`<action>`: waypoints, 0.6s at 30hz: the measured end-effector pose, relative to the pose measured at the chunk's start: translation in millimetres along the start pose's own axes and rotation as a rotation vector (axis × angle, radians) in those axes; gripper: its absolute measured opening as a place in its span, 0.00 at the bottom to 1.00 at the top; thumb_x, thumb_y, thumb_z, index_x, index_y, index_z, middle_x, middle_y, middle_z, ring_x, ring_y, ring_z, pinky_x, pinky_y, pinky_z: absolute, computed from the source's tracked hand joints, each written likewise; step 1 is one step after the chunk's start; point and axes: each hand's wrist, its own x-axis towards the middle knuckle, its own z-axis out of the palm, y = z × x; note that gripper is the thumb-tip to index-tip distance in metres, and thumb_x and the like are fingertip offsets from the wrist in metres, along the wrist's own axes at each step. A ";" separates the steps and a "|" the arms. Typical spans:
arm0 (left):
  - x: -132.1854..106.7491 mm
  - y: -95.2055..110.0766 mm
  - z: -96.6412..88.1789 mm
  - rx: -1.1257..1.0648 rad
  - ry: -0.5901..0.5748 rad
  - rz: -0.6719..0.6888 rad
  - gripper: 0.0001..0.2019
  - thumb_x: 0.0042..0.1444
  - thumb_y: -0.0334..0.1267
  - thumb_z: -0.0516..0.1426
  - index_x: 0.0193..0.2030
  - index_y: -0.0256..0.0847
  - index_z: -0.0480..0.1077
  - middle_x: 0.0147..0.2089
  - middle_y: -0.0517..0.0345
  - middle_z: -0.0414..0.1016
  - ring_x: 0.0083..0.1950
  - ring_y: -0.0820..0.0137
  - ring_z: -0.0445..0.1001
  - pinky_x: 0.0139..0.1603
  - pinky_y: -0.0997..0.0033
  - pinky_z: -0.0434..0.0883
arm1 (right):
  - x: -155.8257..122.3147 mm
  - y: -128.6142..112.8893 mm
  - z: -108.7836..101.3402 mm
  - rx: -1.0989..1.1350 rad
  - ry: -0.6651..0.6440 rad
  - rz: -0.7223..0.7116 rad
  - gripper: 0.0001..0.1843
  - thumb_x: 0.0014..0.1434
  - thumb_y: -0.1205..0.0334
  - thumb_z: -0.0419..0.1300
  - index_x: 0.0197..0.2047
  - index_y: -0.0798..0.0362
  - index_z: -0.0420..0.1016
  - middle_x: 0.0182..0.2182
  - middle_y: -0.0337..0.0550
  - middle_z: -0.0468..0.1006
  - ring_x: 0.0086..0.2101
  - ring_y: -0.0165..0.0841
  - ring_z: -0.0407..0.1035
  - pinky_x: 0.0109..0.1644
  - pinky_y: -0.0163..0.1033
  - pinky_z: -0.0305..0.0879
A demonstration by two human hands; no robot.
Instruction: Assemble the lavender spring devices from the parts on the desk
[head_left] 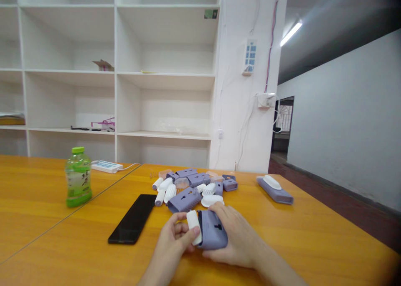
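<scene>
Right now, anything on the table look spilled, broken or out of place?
Nothing spilled or broken. The purple and white parts lie in a loose heap, with one purple unit apart at the right. The green bottle stands upright, capped. The left hand grips a white insert, the right hand a purple casing.

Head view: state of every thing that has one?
bottle, upright, cap on
phone, lying flat, screen dark
purple case, gripped by right hand
white piece, pinched by left hand, against the case's end
pile of parts, loose, jumbled
far case, lying apart at right, white part on top
</scene>
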 end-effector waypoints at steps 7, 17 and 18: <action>-6.7 11.0 7.1 0.079 0.006 -0.015 0.37 0.37 0.60 0.73 0.46 0.34 0.71 0.35 0.50 0.80 0.30 0.68 0.76 0.25 0.75 0.69 | 0.1 2.4 0.4 -0.015 0.015 -0.034 0.39 0.41 0.49 0.76 0.53 0.48 0.65 0.47 0.43 0.74 0.45 0.45 0.70 0.48 0.45 0.63; -5.6 4.4 4.9 0.125 -0.004 -0.018 0.36 0.36 0.60 0.73 0.44 0.34 0.72 0.27 0.56 0.77 0.25 0.71 0.73 0.25 0.75 0.68 | 0.1 1.4 5.8 -0.067 0.043 -0.063 0.38 0.42 0.47 0.75 0.52 0.49 0.66 0.46 0.43 0.74 0.44 0.45 0.70 0.49 0.47 0.64; -5.6 5.8 5.2 0.130 -0.007 -0.022 0.36 0.36 0.60 0.73 0.44 0.33 0.72 0.26 0.56 0.77 0.24 0.72 0.72 0.24 0.75 0.67 | 0.1 1.2 5.9 -0.066 0.042 -0.066 0.38 0.42 0.46 0.75 0.52 0.49 0.66 0.46 0.43 0.74 0.44 0.45 0.70 0.49 0.47 0.64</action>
